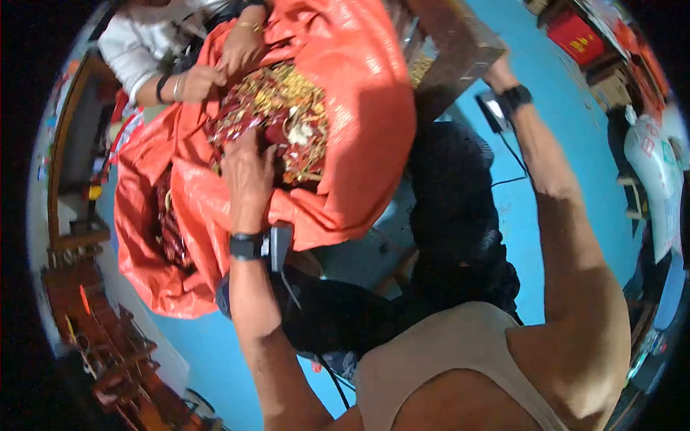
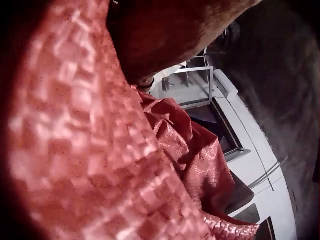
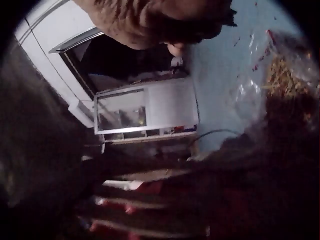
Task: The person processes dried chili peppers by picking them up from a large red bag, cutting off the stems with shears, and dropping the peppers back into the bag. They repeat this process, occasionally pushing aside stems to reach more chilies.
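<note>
A large orange-red woven sack (image 1: 366, 136) holds dried red chilies (image 1: 273, 133) mixed with yellowish seeds and flakes (image 1: 291, 86). My left hand (image 1: 248, 169) reaches in over its near rim, and its fingertips are lost among the chilies. The sack's weave (image 2: 75, 130) fills much of the left wrist view. Off to the right, my right hand (image 1: 501, 75) grips the corner of a dark wooden box (image 1: 460, 61); its fingers are partly hidden there. In the right wrist view the same hand (image 3: 155, 22) shows at the top, one fingertip poking out below.
Across the sack another person's hands (image 1: 198, 82) hold its far rim. More chilies (image 1: 169, 230) show in a fold at the left. A clear plastic bag (image 3: 250, 95) lies on the blue floor (image 1: 517, 237). Wooden stools (image 1: 108, 345) stand lower left, a white sack (image 1: 650, 179) at right.
</note>
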The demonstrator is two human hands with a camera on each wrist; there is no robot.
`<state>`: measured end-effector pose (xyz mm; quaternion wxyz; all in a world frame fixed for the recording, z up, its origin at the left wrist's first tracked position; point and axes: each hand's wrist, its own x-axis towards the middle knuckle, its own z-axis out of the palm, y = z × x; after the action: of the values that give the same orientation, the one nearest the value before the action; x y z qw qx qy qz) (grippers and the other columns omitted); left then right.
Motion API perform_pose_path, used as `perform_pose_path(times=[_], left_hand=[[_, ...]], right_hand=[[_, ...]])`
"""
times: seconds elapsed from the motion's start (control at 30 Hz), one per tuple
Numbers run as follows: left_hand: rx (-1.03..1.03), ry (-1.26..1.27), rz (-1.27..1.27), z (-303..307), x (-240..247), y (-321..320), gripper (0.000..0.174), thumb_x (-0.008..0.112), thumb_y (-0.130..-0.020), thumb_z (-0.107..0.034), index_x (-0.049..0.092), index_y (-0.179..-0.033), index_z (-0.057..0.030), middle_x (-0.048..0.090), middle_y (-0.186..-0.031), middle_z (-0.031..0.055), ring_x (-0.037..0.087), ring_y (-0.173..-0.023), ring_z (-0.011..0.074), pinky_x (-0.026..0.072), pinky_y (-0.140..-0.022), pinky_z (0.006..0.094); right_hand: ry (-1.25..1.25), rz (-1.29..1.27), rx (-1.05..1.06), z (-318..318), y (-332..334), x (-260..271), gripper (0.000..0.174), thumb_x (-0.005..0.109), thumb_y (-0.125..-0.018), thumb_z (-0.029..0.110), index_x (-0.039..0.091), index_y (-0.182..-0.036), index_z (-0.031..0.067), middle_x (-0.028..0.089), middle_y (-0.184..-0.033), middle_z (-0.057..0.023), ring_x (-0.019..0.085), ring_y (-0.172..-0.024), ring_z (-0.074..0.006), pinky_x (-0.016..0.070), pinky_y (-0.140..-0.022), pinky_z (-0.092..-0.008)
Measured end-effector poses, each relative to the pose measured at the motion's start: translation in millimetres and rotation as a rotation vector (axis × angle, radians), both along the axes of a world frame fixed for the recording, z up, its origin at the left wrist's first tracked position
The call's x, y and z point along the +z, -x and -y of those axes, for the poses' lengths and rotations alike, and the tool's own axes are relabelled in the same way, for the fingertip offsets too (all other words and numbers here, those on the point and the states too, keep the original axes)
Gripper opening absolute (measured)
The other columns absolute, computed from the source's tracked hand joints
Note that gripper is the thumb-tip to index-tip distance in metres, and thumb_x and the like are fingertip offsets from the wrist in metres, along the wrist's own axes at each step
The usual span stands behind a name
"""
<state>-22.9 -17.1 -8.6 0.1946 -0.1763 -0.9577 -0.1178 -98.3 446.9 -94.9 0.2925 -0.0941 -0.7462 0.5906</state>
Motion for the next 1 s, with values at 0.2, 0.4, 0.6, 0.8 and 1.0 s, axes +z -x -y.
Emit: perform_pose_path(times=[0.2, 0.4, 0.6, 0.8, 1.0], left_hand=[[-0.095, -0.139, 0.008, 10.0, -4.3, 3.2, 0.015, 0.064, -0.073, -0.013, 0.056, -0.079, -0.0018, 0.057, -0.075, 0.015, 0.054, -0.07, 0.0294, 0.043, -0.063, 0.0386], [-0.119, -1.267, 0.495, 14.9, -0.1, 4.3, 0.008, 0.058, -0.082, -0.012, 0.057, -0.084, -0.0036, 0.054, -0.07, -0.0038, 0.045, -0.06, 0.0039, 0.0358, -0.053, 0.0182], [-0.26, -1.705, 0.731, 29.2, 17.2, -3.0, 0.008, 0.054, -0.086, -0.013, 0.056, -0.089, -0.0049, 0.059, -0.076, 0.0015, 0.054, -0.063, 0.0092, 0.0456, -0.057, 0.0183], [-0.141, -1.7, 0.565, 28.1, 23.5, -6.3, 0.009, 0.055, -0.085, -0.011, 0.054, -0.09, -0.004, 0.059, -0.079, 0.0031, 0.051, -0.059, 0.0078, 0.0434, -0.053, 0.0188], [-0.14, -1.387, 0.528, 21.3, 12.8, -7.8, 0.008, 0.057, -0.084, -0.01, 0.053, -0.09, -0.0057, 0.051, -0.069, -0.0028, 0.046, -0.057, 0.0039, 0.0414, -0.053, 0.0179]], right_hand=[[0.438, -0.154, 0.064, 105.5, -144.2, 135.4, 0.021, 0.047, -0.089, 0.02, 0.051, -0.097, 0.0006, 0.036, -0.056, 0.0036, 0.031, -0.047, -0.0041, 0.0251, -0.04, -0.0204], [0.015, -0.308, 0.479, 172.1, -199.3, 167.6, 0.016, 0.052, -0.086, 0.015, 0.055, -0.092, 0.0005, 0.048, -0.063, -0.0003, 0.04, -0.05, -0.0059, 0.0308, -0.044, -0.02], [-0.601, -0.266, 0.799, 264.3, -105.7, 168.5, 0.022, 0.046, -0.088, 0.019, 0.053, -0.08, -0.0007, 0.054, -0.074, -0.0133, 0.051, -0.062, -0.0238, 0.0419, -0.059, -0.0332], [-0.411, 0.179, 0.912, 314.0, -58.3, 118.9, 0.039, 0.051, -0.082, 0.035, 0.054, -0.071, -0.0015, 0.05, -0.057, -0.014, 0.048, -0.048, -0.0252, 0.0399, -0.05, -0.037], [0.077, 0.44, 1.072, 313.9, -70.2, 98.3, 0.038, 0.054, -0.08, 0.038, 0.056, -0.063, 0.0038, 0.049, -0.05, -0.0021, 0.046, -0.043, -0.01, 0.0361, -0.04, -0.0259]])
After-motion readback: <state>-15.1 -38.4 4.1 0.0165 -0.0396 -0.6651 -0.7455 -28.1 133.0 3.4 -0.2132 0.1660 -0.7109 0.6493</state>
